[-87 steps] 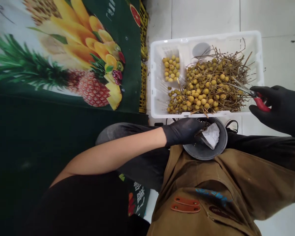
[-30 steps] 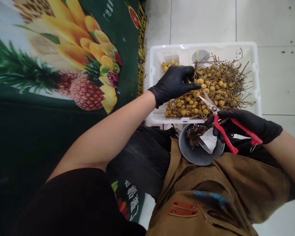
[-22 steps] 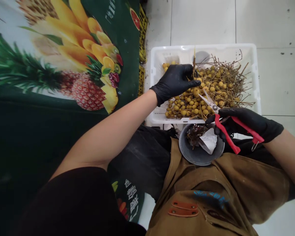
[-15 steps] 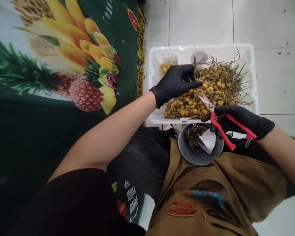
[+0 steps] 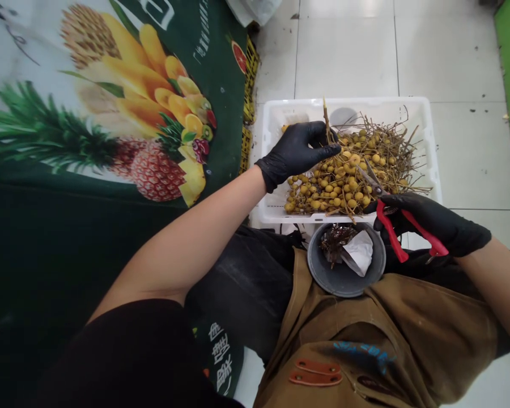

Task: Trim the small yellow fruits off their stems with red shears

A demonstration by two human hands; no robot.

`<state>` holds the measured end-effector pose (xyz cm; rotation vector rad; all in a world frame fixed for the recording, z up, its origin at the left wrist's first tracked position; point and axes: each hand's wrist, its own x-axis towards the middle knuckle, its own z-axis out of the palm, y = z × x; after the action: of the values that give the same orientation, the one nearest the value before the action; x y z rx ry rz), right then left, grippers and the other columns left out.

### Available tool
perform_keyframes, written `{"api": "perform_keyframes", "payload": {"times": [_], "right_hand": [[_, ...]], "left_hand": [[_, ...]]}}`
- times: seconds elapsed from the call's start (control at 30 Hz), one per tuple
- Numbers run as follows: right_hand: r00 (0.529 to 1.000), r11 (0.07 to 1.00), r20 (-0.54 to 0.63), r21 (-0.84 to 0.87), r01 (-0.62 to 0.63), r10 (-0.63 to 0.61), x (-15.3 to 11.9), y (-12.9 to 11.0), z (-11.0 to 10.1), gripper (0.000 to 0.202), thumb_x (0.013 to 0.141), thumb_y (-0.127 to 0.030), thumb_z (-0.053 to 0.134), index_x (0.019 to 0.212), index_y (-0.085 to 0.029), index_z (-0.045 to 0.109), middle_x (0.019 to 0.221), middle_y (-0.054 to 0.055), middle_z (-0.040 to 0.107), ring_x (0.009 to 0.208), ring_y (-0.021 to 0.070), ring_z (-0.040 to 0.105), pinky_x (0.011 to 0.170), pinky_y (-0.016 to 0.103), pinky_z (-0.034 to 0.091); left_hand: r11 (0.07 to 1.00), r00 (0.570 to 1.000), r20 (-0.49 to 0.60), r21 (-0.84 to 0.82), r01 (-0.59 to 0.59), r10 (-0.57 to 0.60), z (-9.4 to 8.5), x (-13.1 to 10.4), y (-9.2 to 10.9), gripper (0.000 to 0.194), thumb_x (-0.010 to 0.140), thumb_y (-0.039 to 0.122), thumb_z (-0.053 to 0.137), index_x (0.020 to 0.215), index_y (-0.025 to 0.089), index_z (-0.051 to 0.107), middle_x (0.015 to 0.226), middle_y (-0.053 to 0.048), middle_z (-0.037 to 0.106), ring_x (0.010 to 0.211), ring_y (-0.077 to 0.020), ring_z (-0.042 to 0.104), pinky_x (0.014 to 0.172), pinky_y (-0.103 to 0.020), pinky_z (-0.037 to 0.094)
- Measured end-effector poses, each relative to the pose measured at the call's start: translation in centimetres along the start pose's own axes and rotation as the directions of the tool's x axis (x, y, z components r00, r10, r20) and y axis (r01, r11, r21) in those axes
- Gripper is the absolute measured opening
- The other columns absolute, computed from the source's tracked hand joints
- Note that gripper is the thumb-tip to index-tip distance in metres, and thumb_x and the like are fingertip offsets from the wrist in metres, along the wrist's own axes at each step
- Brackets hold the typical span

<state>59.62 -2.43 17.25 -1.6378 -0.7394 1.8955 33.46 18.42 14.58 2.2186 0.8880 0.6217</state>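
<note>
My left hand (image 5: 300, 150), in a black glove, pinches a woody longan stem (image 5: 326, 116) that stands up above its fingers. Below and beyond it lie many round yellow-brown longans (image 5: 338, 184), still on thin twigs. They fill much of a white plastic crate (image 5: 348, 103). My right hand (image 5: 429, 218), gloved in black too, is closed around red-handled pruning shears (image 5: 386, 229). The blades point up and left over the near right part of the fruit, apart from the stem in my left hand. Part of the fruit is hidden behind my left hand.
A grey bucket (image 5: 317, 272) with dark twigs and white paper (image 5: 359, 252) stands between my legs, touching or close to the crate's near side. Yellow crates (image 5: 249, 85) and a dark green fruit-printed cover (image 5: 225, 107) are on the left. Tiled floor (image 5: 344, 51) lies beyond.
The shears have moved right and slightly down, away from the stem in my left hand. My left hand keeps its hold on the stem. The view has shifted a little.
</note>
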Motion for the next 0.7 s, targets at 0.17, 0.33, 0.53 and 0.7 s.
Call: {"api": "perform_keyframes", "payload": {"times": [0.17,0.33,0.53,0.7], "right_hand": [[0.999,0.998,0.041,0.068,-0.014,0.011,0.5,0.0,-0.4,0.047,0.093,-0.065,0.09,0.086,-0.022,0.074,0.08,0.005,0.075,0.071,0.0218,0.067,0.071,0.036,0.057],[1.0,0.999,-0.016,0.032,-0.011,0.012,0.5,-1.0,0.7,0.051,0.091,-0.067,0.091,0.081,-0.021,0.072,0.069,0.005,0.07,0.057,0.0189,0.061,0.056,0.034,0.05],[1.0,0.999,-0.012,0.04,-0.023,0.023,0.0,-0.8,1.4,0.056,0.085,-0.071,0.096,0.079,-0.023,0.068,0.069,0.003,0.068,0.057,0.0175,0.058,0.052,0.031,0.047],[1.0,0.988,0.03,0.152,0.002,-0.007,0.4,-0.5,0.4,0.047,0.089,-0.061,0.095,0.081,-0.022,0.072,0.074,0.005,0.073,0.067,0.0201,0.065,0.063,0.033,0.055]], "left_hand": [[1.0,1.0,0.005,-0.004,-0.013,0.013,-0.3,-0.1,0.3,0.06,0.101,0.077,0.075,0.107,0.018,0.082,0.102,-0.012,0.083,0.102,-0.0281,0.078,0.094,-0.042,0.064],[0.999,0.998,0.061,-0.02,-0.028,0.029,-0.5,-0.3,0.6,0.063,0.099,0.078,0.076,0.111,0.017,0.083,0.105,-0.012,0.084,0.099,-0.0257,0.077,0.093,-0.04,0.064],[0.997,0.998,0.059,-0.075,-0.031,0.036,-0.8,-0.2,-0.2,0.067,0.099,0.08,0.077,0.117,0.016,0.084,0.114,-0.014,0.085,0.105,-0.0263,0.078,0.1,-0.042,0.066],[0.994,0.996,0.079,-0.11,-0.02,0.029,-1.0,0.0,0.0,0.065,0.099,0.079,0.08,0.122,0.019,0.083,0.122,-0.013,0.085,0.117,-0.029,0.08,0.105,-0.044,0.067]]}}
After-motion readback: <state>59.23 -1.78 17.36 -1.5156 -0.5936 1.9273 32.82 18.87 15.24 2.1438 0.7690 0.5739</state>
